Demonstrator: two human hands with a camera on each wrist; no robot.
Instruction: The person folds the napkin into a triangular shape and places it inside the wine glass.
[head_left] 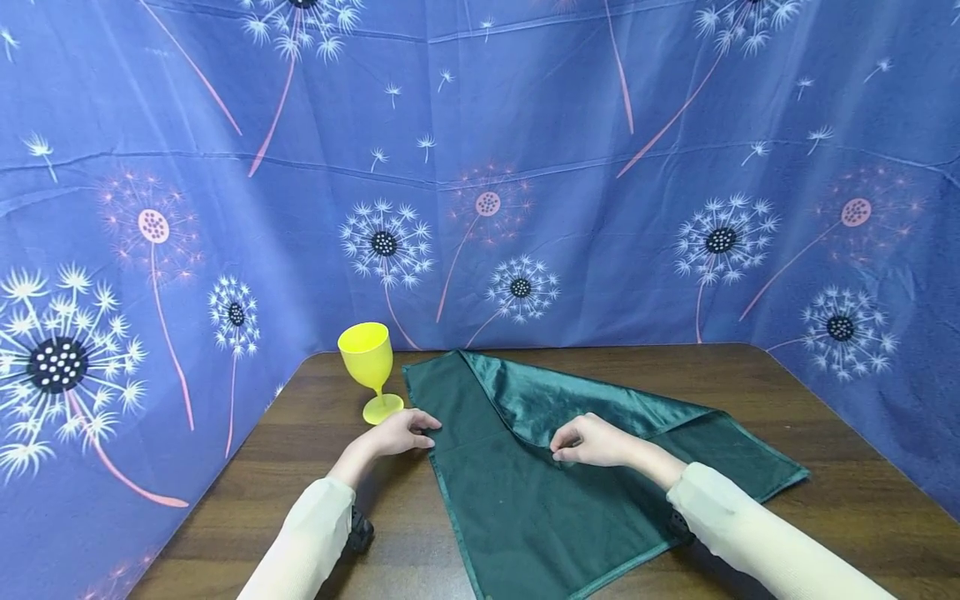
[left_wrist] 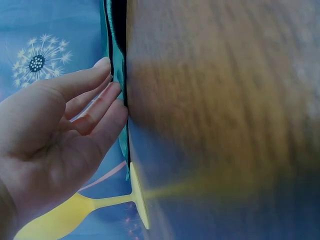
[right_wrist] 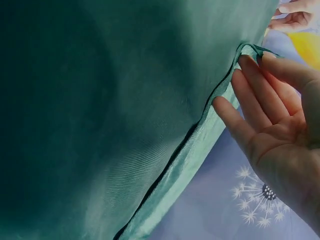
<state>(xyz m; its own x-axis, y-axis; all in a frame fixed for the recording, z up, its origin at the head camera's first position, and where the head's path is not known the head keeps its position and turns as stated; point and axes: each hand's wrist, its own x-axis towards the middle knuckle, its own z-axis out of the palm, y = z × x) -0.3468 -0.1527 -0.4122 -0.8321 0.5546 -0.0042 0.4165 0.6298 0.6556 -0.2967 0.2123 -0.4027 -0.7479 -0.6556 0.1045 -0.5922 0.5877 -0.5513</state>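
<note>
A dark green cloth point(head_left: 495, 508) lies on the table, its far side folded over to show a shinier face point(head_left: 525, 392). My right hand point(head_left: 592, 440) pinches the edge of the folded-over part near the cloth's middle; the right wrist view shows the thumb and fingertips of that hand point(right_wrist: 280, 110) at the lifted hem. At the cloth's left edge, my left hand point(head_left: 401, 432) rests with loosely bent fingers touching the border. Seen from the left wrist, the fingers of this hand point(left_wrist: 65, 115) lie against the hem without closing round it.
A yellow goblet point(head_left: 367, 358) stands upright just beyond my left hand, left of the cloth. The brown wooden table point(head_left: 390, 533) ends at the back against a blue dandelion-print curtain point(head_left: 585, 208), which also hangs along both sides.
</note>
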